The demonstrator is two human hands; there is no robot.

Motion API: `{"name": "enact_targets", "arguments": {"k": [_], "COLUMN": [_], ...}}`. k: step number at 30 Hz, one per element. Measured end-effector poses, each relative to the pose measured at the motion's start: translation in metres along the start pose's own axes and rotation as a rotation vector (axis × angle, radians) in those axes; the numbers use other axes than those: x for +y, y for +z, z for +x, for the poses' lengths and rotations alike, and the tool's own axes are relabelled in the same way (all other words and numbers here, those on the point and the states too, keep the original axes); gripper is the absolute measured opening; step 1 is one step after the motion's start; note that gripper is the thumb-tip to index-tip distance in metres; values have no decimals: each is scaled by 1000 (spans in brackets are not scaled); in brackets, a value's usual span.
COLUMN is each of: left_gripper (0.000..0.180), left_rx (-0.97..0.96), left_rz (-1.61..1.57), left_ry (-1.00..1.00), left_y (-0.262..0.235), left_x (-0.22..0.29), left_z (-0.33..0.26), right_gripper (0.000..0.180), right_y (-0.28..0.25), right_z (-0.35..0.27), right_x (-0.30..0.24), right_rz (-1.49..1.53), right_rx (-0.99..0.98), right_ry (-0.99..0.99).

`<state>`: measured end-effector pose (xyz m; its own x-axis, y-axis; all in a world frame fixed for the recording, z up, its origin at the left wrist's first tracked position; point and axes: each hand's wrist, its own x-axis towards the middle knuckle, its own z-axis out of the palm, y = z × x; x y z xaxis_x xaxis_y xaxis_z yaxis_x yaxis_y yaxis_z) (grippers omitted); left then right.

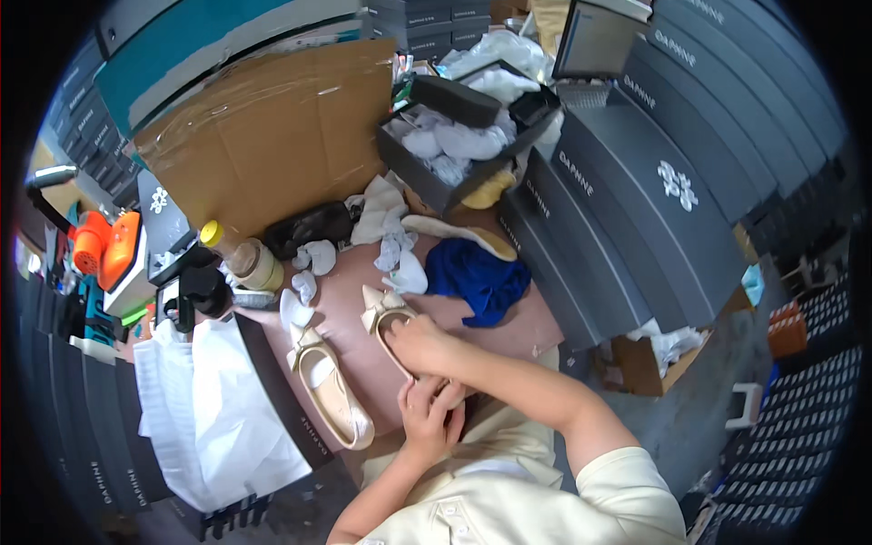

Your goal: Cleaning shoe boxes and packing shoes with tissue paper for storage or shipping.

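Observation:
A pale beige flat shoe with a pointed toe and a bow (381,305) lies on the pink tabletop, its toe away from me. The fingers of my right hand (421,345) reach down into its opening, so their tips are hidden. At the heel end, my left hand (431,416) is closed round the back of the shoe with curled fingers. To the left lies the matching flat shoe (331,392), upright with its insole showing; neither hand touches it. White crumpled paper (295,310) sits by that shoe's toe.
A dark blue cloth (480,275) lies beyond my right hand. A yellow-capped bottle (252,261) stands at the back left. An open box with white tissue paper (213,413) is at the left. Stacked dark shoeboxes (627,218) rise on the right; an open box of crumpled paper (454,150) sits behind.

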<state>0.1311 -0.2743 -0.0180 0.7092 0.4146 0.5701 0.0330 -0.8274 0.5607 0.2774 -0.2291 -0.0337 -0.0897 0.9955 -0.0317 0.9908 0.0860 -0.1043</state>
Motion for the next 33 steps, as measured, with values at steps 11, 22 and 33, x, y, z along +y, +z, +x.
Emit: {"name": "enact_targets", "arguments": {"k": [11,22,33], "left_gripper": [48,61,49], "left_rx": [52,-659,-764], "left_rz": [29,135,-38], "left_ry": [-90,262,230], "left_y": [-29,95,78], "left_x": [42,116,106], "left_z": [6,46,28], "right_gripper": [16,9,24], "right_y": [-20,83,137], "right_z": [-192,-372,-391], "right_x": [14,33,279], "right_rz": [1054,544,-67], "right_rx": [681,1104,1209], "right_ry": [623,1322,1345]}}
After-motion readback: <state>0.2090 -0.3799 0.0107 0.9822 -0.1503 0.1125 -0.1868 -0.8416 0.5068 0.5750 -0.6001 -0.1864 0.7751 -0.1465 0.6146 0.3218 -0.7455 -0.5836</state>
